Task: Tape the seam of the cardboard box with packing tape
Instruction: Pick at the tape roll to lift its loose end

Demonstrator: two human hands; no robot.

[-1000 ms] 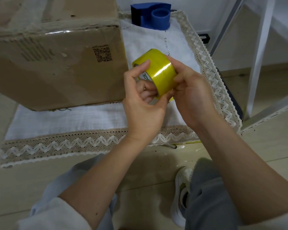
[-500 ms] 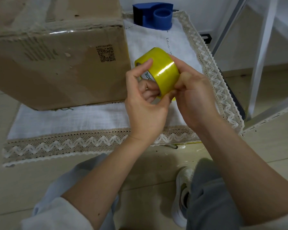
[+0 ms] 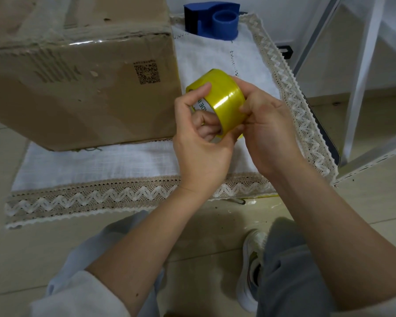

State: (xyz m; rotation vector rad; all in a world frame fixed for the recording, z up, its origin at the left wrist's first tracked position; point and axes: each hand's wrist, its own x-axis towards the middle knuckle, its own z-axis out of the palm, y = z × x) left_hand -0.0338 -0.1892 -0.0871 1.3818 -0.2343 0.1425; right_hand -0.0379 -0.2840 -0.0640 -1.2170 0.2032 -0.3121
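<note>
While both hands work close to the body, the roll of tape (image 3: 217,100) is held in the air above the near right part of the cloth (image 3: 96,163), off the box. The left hand (image 3: 199,143) is closed around the roll: its thumb presses the yellow outer face, and its fingers (image 3: 207,128) are tucked into the core. The right hand (image 3: 265,131) grips the roll's far side, fingertips curled against the tape surface as if feeling for the loose end.

No free end shows yet, so I judge the step to be finding and lifting it. The risk is that a nail tears a narrow sliver instead of the full width, leaving a split strip that will not cover a seam. If an end does come up, it could fold back and stick to itself or to a finger.

Beyond the hands, the cardboard box (image 3: 78,88) sits on the cloth's left side, well apart from the roll. Glossy clear tape already shows along its upper front edge. The seam to be taped is not clearly in view.

At the cloth's far edge stands a blue dispenser (image 3: 212,21), empty, unused.
</note>
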